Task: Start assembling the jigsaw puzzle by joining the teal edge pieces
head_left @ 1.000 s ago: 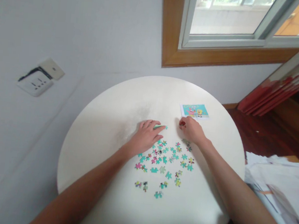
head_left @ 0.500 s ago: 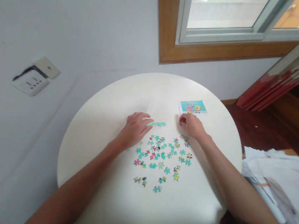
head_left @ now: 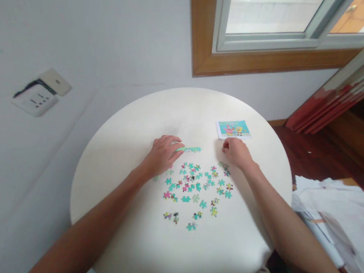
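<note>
On the desk lay loose puzzle pieces. Beyond them to the left, the left hand rested flat, fingers loosely spread, tips touching a joined teal strip. Beyond them to the right, the right hand was curled, and I could not tell what it held. Farther lay the picture card. A second earlier the left hand covered more of the strip.

A pale grey wall carries a white socket plate; a wood-framed window lets daylight onto the round white counter. At the right lies dark wooden floor; a red-and-white curtain hangs beside it.
</note>
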Tool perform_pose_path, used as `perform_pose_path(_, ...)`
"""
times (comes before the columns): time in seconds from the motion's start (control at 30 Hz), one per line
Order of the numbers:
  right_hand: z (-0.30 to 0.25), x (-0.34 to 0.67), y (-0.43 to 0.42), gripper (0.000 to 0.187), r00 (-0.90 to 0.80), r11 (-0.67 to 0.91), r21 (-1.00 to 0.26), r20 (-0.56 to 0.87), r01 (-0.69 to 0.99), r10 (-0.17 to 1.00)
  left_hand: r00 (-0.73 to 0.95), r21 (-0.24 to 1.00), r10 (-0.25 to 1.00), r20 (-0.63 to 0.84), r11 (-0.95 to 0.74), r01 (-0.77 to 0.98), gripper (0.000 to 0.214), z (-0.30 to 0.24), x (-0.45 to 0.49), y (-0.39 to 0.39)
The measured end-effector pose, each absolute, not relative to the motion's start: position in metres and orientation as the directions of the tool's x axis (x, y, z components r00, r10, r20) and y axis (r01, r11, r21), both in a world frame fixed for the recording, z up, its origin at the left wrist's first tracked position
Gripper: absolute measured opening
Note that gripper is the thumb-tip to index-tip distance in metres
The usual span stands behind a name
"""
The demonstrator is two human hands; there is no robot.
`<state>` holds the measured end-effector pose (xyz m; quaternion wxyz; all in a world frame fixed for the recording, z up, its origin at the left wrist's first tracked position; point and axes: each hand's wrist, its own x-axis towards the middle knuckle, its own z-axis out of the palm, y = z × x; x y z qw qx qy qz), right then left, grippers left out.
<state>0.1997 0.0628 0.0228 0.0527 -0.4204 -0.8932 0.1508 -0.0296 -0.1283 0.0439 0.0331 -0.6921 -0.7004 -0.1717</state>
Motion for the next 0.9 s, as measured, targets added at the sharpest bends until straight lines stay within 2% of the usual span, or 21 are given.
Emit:
perform_pose_path(0.23, 0.0202, 0.2012, 0.0629, 0.009, -0.735, 0.706, -0.265, -0.013, 0.657, 0.678, -0.047, 0.198, 0.954, 0.298, -0.014, 0.98, 0.024, 0.0463, -0.0302, -0.1291)
perform_pose_path(0.4, 0.0237, 0.2013, 0.0591, 0.011, -0.766, 0.724, -0.313, -0.013, 0.614, 0.643, -0.047, 0.208, 0.957, 0.288, -0.014, 0.978, 0.024, 0.0461, -0.0304, -0.1289)
perform_pose_path(0.53, 0.0225, 0.1991, 0.0592, 0.022, -0.756, 0.696, -0.385, -0.008, 0.607, 0.655, -0.05, 0.213, 0.959, 0.28, -0.011, 0.977, 0.024, 0.0459, -0.0296, -0.1286)
perform_pose_path(0.67, 0.019, 0.1986, 0.0612, 0.015, -0.756, 0.706, -0.346, -0.017, 0.618, 0.654, -0.042, 0.21, 0.96, 0.278, -0.018, 0.978, 0.023, 0.0447, -0.0298, -0.1281)
perform_pose_path(0.8, 0.0181, 0.2004, 0.0624, 0.015, -0.713, 0.675, -0.323, 0.001, 0.663, 0.701, -0.036, 0.205, 0.958, 0.285, -0.024, 0.978, 0.024, 0.0422, -0.0313, -0.1275)
perform_pose_path(0.9, 0.0192, 0.2017, 0.0627, 0.007, -0.715, 0.68, -0.304, -0.007, 0.668, 0.699, -0.038, 0.213, 0.957, 0.287, -0.025, 0.977, 0.024, 0.0407, -0.0322, -0.1272)
